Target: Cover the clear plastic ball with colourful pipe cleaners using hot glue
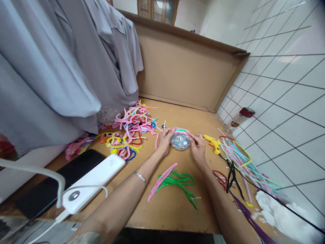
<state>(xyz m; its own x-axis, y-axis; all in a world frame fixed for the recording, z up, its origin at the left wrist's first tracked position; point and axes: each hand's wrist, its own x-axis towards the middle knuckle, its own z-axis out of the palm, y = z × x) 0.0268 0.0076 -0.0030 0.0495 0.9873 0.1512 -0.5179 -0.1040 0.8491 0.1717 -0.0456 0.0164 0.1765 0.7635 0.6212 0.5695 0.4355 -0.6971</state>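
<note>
Over the middle of the table, both hands hold a round, see-through plastic-looking piece [180, 141] with coloured specks showing in it. Pink and green pipe cleaners [181, 130] run along its far rim. My left hand [166, 139] is closed on the left edge, its fingertips at the strip's left end. On the right side, my right hand [198, 146] pinches the rim where the pink strip ends. Nearer me, between my forearms, lie green pipe cleaners [179, 181] and a pink twisted one [162, 183].
A yellow glue gun [213, 144] lies right of my right hand, near long pastel pipe cleaners [237, 156] and white stuffing [281, 213]. Left are a tangled pipe-cleaner pile [137, 122], a white power bank [93, 183] and hanging grey cloth [101, 61]. A cardboard panel [182, 64] stands behind.
</note>
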